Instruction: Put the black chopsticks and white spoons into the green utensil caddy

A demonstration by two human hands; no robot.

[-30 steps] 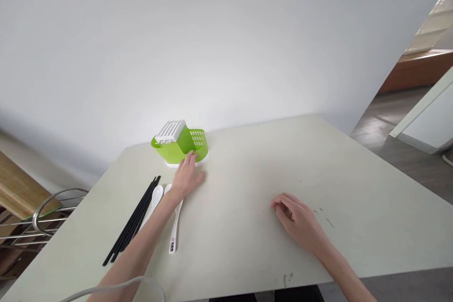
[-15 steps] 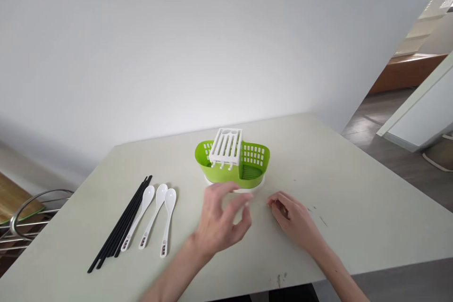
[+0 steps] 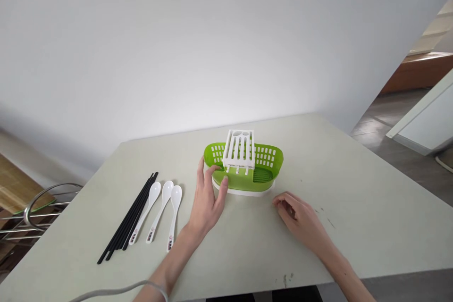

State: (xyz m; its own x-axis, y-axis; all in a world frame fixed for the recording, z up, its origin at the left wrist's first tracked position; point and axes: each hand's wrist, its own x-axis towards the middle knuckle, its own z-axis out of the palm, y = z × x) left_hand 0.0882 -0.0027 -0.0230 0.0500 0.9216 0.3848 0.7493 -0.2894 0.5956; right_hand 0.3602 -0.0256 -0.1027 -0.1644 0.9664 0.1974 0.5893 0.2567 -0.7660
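Green oval plastic caddy with a white slotted top (image 3: pixel 244 182) stands upright on its white base on the pale, flat-topped table (image 3: pixel 318 151), just ahead of you; your left hand (image 3: pixel 207 200) holds its near left rim in a narrow pinch, thumb against the front wall, while your right hand (image 3: pixel 299 217) curls loosely on the table near the base, with nothing visible in it; the step in hand looks like positioning or steadying the caddy, and the next move calls for keeping its base flat and clear of the three glossy white spoons (image 3: pixel 167 190) and straight black chopsticks (image 3: pixel 129 219) well to its left
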